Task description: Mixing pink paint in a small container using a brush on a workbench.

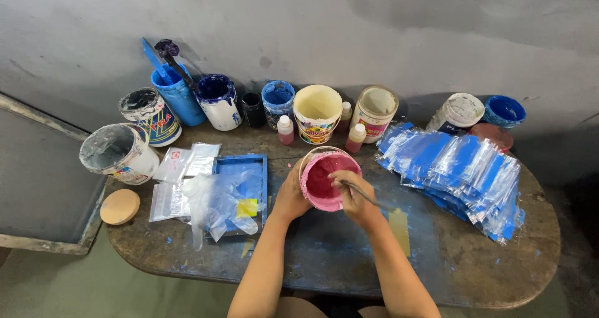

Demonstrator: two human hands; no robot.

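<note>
A small tub of pink paint (326, 181) stands tilted towards me at the middle of the dark, paint-stained table (349, 255). My left hand (291, 196) grips its left side. My right hand (353, 196) holds a thin stick (368, 197) whose end dips into the pink paint. A small blue tray (240, 166) with crumpled clear plastic (218, 199) lies just left of my left hand.
Several paint tubs and small bottles line the wall behind, among them a cream tub (317, 111) and blue pots (217, 101). A heap of clear bags with blue contents (458, 168) fills the right side. A round wooden lid (120, 206) sits at the left edge.
</note>
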